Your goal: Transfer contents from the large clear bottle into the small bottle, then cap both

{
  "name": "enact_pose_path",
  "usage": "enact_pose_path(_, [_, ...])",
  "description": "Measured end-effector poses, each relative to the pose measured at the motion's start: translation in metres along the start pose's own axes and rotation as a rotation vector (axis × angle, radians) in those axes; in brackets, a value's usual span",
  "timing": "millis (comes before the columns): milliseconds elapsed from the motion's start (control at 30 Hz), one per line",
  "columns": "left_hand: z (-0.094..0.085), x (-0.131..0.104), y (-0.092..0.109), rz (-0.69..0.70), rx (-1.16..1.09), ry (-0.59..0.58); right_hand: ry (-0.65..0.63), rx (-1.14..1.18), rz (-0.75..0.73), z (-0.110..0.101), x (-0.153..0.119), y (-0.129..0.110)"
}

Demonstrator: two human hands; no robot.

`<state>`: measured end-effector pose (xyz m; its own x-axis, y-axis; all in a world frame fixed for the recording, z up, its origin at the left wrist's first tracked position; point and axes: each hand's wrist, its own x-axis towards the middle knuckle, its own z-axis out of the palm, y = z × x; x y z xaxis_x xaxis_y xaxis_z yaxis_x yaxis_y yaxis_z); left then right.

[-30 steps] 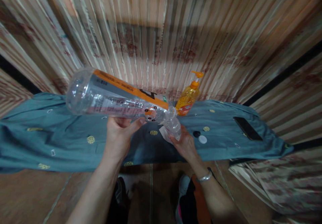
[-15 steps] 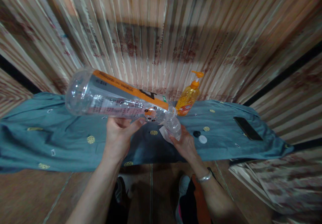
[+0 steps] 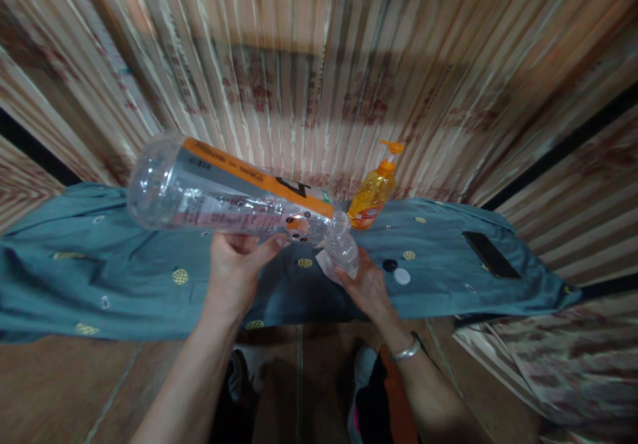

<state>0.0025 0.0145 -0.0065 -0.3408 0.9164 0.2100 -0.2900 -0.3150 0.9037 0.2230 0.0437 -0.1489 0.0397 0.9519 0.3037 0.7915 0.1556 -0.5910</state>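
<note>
The left hand (image 3: 234,268) grips a big clear bottle (image 3: 224,198) from below, holding it nearly level above the near edge of a table under a blue cloth (image 3: 100,264). Its mouth meets a small clear bottle (image 3: 343,248) clasped in the right hand (image 3: 366,284) (tilted, mouth up). A soap bottle (image 3: 373,191) stands against the back wall; two caps (image 3: 396,271) and a phone (image 3: 491,254) lie rightward, well apart from both hands.

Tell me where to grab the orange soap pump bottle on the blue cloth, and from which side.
Grip the orange pump bottle around its body, below the pump head, probably coming from the front. It stands upright at the back of the blue cloth against the wall, and its narrow pump looks a poor hold.
</note>
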Motion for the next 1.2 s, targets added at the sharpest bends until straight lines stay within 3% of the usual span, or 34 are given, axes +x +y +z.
enact_pose_path(1200, [-0.0045, 0.0001, 0.0003, 0.025, 0.025, 0.036, 0.022, 0.008, -0.028, 0.0016, -0.0006, 0.0012])
